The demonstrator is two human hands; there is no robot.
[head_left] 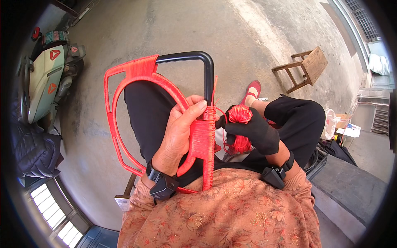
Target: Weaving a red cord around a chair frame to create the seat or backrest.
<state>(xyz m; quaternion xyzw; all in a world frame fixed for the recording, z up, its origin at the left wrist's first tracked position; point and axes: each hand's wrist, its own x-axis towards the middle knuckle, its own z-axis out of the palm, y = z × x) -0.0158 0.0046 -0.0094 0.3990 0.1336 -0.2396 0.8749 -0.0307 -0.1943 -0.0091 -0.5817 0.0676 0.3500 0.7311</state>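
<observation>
Two hands: the left hand (177,130), bare, grips the frame's right-hand bar, thumb in front and fingers curled behind; the right hand (258,130), in a dark glove, closes around the cord bundle just beside that bar
Red frame (140,68): held tilted above the lap, mostly over the left thigh; squarish with rounded corners, an inner ring joined to it by wide wrapped bands; the upper right corner is bare black tube (209,76), and the thumb rests where wrapping meets it
Cord bundle (240,114): red and glossy; its rounded end bulges above the gloved fingers, more cord hanging below
Wrists: a black device (163,184) on the left; another (274,177) on the right
Floor (178,29): grey concrete; a wooden stool (313,66) stands ahead to the right; a pale scooter (49,82) stands at far left
</observation>
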